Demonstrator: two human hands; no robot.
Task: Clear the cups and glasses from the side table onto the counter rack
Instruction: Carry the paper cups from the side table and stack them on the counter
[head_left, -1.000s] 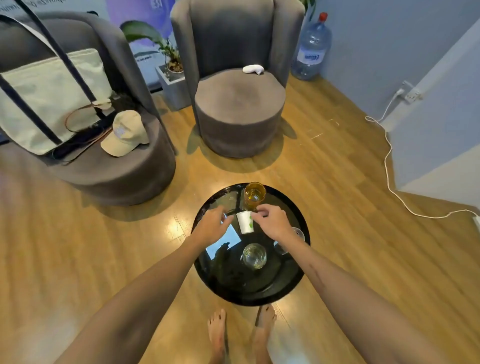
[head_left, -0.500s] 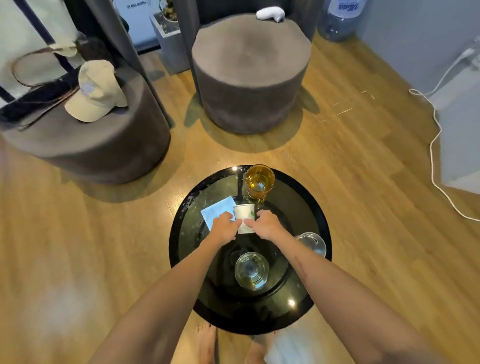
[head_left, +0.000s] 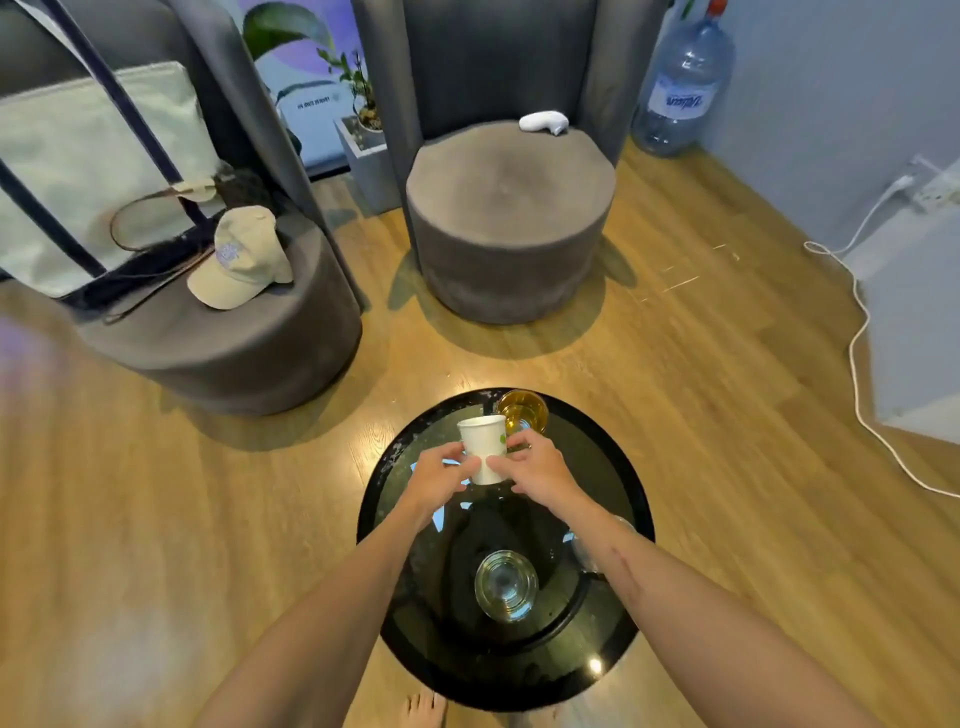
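Note:
A white paper cup (head_left: 484, 447) with a green mark is lifted above the round black glass side table (head_left: 618, 488). My left hand (head_left: 436, 475) grips its left side and my right hand (head_left: 537, 470) pinches its right side. Just behind the cup stands an amber glass (head_left: 524, 411) at the table's far edge. A clear glass (head_left: 505, 585) stands upright near the table's middle. Another clear glass (head_left: 587, 553) lies mostly hidden under my right forearm at the right rim.
Two grey round armchairs stand beyond the table: the left one (head_left: 218, 338) carries a tote bag (head_left: 88, 166) and a beige cap (head_left: 241, 260), the right one (head_left: 509, 223) a white object (head_left: 543, 122). A water jug (head_left: 680, 88) and a white cable (head_left: 857, 332) lie to the right.
Both hands closed on the paper cup and raised it off the table. The view tilted back up, showing the chairs again.

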